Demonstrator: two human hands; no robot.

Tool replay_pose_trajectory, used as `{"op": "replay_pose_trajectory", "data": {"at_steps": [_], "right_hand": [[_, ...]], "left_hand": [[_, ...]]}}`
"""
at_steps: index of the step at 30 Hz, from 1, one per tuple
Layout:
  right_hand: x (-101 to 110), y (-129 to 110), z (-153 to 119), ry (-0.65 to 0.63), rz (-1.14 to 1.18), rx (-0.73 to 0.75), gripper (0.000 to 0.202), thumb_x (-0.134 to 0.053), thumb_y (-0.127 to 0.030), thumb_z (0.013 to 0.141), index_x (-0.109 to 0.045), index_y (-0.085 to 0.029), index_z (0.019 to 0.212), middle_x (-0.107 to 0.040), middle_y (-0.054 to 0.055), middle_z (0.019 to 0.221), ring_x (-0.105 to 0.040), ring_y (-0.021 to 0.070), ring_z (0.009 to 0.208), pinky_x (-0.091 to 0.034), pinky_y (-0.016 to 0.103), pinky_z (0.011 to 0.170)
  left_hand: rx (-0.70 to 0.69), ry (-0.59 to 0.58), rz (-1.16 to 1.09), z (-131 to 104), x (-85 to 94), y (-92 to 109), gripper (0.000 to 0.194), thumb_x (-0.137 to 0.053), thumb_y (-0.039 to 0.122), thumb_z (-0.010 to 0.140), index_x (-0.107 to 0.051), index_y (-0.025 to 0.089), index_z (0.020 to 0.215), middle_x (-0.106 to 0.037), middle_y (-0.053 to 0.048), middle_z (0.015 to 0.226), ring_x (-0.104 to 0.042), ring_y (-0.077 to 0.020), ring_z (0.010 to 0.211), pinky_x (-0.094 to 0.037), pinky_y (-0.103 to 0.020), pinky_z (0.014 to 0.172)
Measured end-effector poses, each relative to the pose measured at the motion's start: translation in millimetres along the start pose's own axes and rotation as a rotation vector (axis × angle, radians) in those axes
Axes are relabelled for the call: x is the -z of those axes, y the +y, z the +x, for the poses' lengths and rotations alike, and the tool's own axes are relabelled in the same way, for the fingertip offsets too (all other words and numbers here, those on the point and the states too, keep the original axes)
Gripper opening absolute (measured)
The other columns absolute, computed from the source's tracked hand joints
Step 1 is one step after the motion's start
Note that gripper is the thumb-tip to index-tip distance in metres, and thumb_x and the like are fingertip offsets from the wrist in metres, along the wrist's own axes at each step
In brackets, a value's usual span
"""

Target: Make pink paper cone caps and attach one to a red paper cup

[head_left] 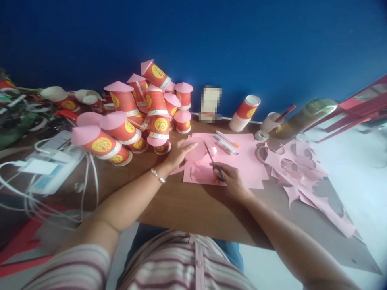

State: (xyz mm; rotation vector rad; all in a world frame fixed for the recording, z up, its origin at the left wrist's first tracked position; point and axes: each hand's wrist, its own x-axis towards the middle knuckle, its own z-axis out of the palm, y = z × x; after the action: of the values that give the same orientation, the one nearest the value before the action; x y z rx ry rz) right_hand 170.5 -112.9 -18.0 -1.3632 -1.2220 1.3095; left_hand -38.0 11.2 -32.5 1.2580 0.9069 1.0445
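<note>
My left hand (pixel 180 153) holds a piece of pink paper (pixel 193 150) with a rounded outline, its fingers closed on the left edge. In my right hand (pixel 232 179) is a pair of scissors (pixel 209 154), fingers around the dark handles and blades pointing up and away from me. The blades lie close by the right side of the held paper; whether they touch it I cannot tell. Beneath both hands lies a larger pink sheet (pixel 250 171) on the brown table (pixel 169 213). Several markers (pixel 226 146) rest on that sheet, beyond my right hand.
Red paper cups with pink cone tops (pixel 121 100) are piled at the back left. A power strip (pixel 50 173) with white cables lies left. Stacked cups (pixel 245 112), a tape roll (pixel 261 135) and a bottle (pixel 305 119) stand back right. Cut pink scraps (pixel 302 165) lie right.
</note>
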Motion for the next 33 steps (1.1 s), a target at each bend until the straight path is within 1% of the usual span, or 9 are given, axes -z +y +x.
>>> {"op": "replay_pose_trajectory", "data": {"at_steps": [4,7,11,15,18,23,28,33], "right_hand": [[-0.5,-0.9,-0.4,0.006,-0.007,0.009,0.054,-0.074,-0.057,0.083,-0.075,-0.013,0.114,-0.062,0.000,0.067,-0.059,0.0145,0.060,-0.053,0.032,0.062],[-1.0,0.0,-0.1,0.009,-0.004,0.000,0.054,-0.074,-0.058,0.082,-0.075,-0.013,0.113,-0.061,-0.001,0.067,-0.058,0.0141,0.059,-0.053,0.032,0.061],[-1.4,0.9,0.5,0.011,0.003,-0.023,0.057,-0.074,-0.060,0.081,-0.074,-0.014,0.114,-0.061,-0.001,0.068,-0.058,0.0138,0.061,-0.051,0.031,0.062],[-1.0,0.7,0.7,0.007,-0.002,-0.015,0.056,-0.075,-0.060,0.082,-0.075,-0.013,0.113,-0.062,-0.001,0.068,-0.057,0.0134,0.062,-0.050,0.030,0.063],[-0.7,1.1,0.7,0.013,0.021,-0.020,0.059,-0.076,-0.062,0.080,-0.075,-0.013,0.113,-0.061,-0.001,0.067,-0.057,0.0135,0.061,-0.049,0.031,0.062],[-0.5,0.6,0.0,0.003,0.042,-0.017,0.060,-0.076,-0.063,0.080,-0.075,-0.014,0.115,-0.063,0.000,0.069,-0.059,0.0148,0.062,-0.052,0.032,0.063],[0.2,-0.7,0.1,-0.003,0.016,-0.008,0.057,-0.075,-0.059,0.082,-0.075,-0.014,0.115,-0.062,0.000,0.068,-0.059,0.0149,0.061,-0.054,0.033,0.064],[0.5,0.2,0.2,-0.009,-0.003,-0.030,0.058,-0.075,-0.059,0.082,-0.075,-0.013,0.116,-0.061,0.000,0.070,-0.060,0.0149,0.062,-0.053,0.032,0.062]], "left_hand": [[-0.005,0.015,0.000,-0.8,-1.0,2.4,0.037,-0.082,0.046,0.081,-0.074,0.016,0.101,-0.074,-0.004,0.091,-0.065,-0.0180,0.083,-0.050,-0.030,0.078],[-0.015,0.002,0.033,-1.1,-0.1,4.1,0.036,-0.081,0.046,0.082,-0.074,0.016,0.100,-0.074,-0.004,0.092,-0.065,-0.0180,0.085,-0.049,-0.030,0.080],[0.010,-0.061,0.070,-1.1,2.4,4.6,0.040,-0.080,0.049,0.082,-0.076,0.015,0.103,-0.075,-0.005,0.097,-0.066,-0.0191,0.087,-0.050,-0.030,0.079],[0.035,-0.123,0.071,-1.7,3.4,4.5,0.040,-0.081,0.050,0.082,-0.077,0.015,0.103,-0.076,-0.006,0.097,-0.068,-0.0198,0.087,-0.050,-0.029,0.077],[0.049,-0.103,0.080,-2.7,3.3,4.5,0.043,-0.081,0.052,0.081,-0.077,0.016,0.103,-0.076,-0.007,0.096,-0.068,-0.0200,0.084,-0.051,-0.028,0.074],[0.065,-0.083,0.075,-3.8,2.9,4.5,0.045,-0.082,0.053,0.079,-0.076,0.015,0.102,-0.076,-0.007,0.093,-0.068,-0.0198,0.081,-0.051,-0.029,0.071],[0.042,-0.027,0.066,-2.6,3.1,2.7,0.044,-0.083,0.055,0.078,-0.077,0.016,0.099,-0.075,-0.006,0.086,-0.069,-0.0216,0.078,-0.053,-0.032,0.069],[0.000,0.028,0.060,-0.3,3.6,2.0,0.040,-0.084,0.053,0.077,-0.078,0.018,0.097,-0.074,-0.006,0.082,-0.071,-0.0251,0.081,-0.055,-0.035,0.070]]}}
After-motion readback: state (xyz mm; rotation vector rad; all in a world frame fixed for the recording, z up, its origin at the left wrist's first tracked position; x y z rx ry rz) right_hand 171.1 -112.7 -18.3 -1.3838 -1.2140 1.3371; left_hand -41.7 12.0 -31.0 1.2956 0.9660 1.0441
